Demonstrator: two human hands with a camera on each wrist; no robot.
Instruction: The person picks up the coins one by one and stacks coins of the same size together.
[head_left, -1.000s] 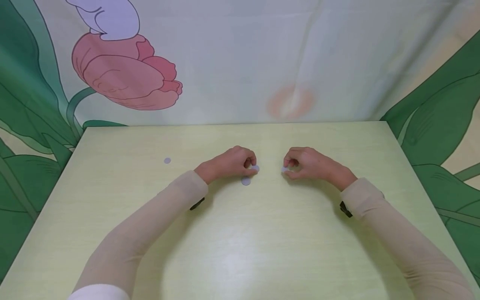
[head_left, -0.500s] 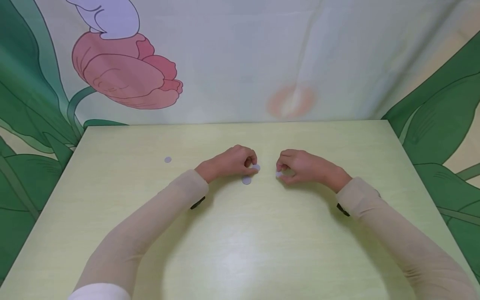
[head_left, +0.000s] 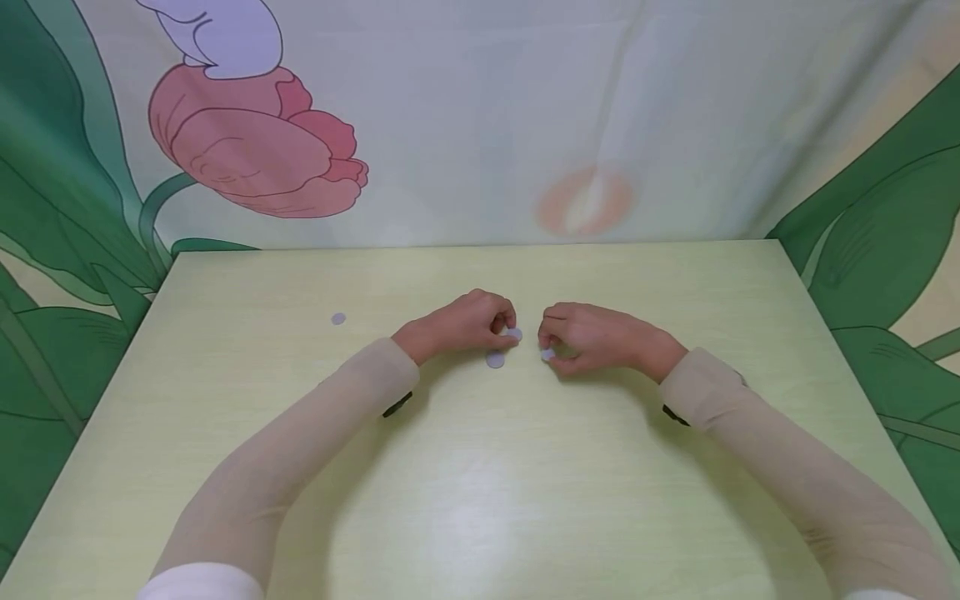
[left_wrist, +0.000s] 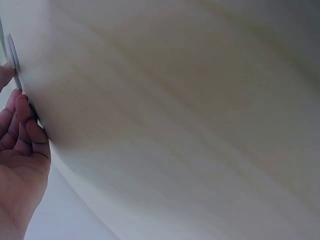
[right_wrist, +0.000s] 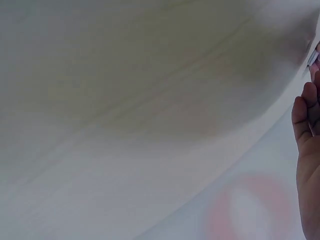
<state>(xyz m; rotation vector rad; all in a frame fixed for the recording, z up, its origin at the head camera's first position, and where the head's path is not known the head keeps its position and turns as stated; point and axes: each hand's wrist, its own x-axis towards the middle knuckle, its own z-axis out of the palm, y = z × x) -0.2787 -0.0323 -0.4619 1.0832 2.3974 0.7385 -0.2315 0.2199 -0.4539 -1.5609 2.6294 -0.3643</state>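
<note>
My left hand [head_left: 463, 323] pinches a small pale grey disc [head_left: 514, 333] between thumb and fingertips, just over the table [head_left: 450, 483]. Just below that thumb, a second grey disc [head_left: 495, 359] lies flat on the tabletop. Facing it from the right, my right hand [head_left: 600, 337] pinches another pale disc [head_left: 547, 354], partly covered by its fingers. A short gap separates the two hands. Farther left, one more grey disc [head_left: 338, 318] lies alone. In the right wrist view only a sliver of the pinched disc [right_wrist: 313, 57] shows at the edge.
Behind the table's far edge hangs a printed cloth [head_left: 465, 125] with a pink flower [head_left: 247, 142] and green leaves. Both forearms, in beige sleeves [head_left: 300, 442], reach across the table from the near side.
My right hand has moved left and slightly nearer the body, carrying its disc closer to the left hand. The left hand has stayed almost still with its disc pinched.
</note>
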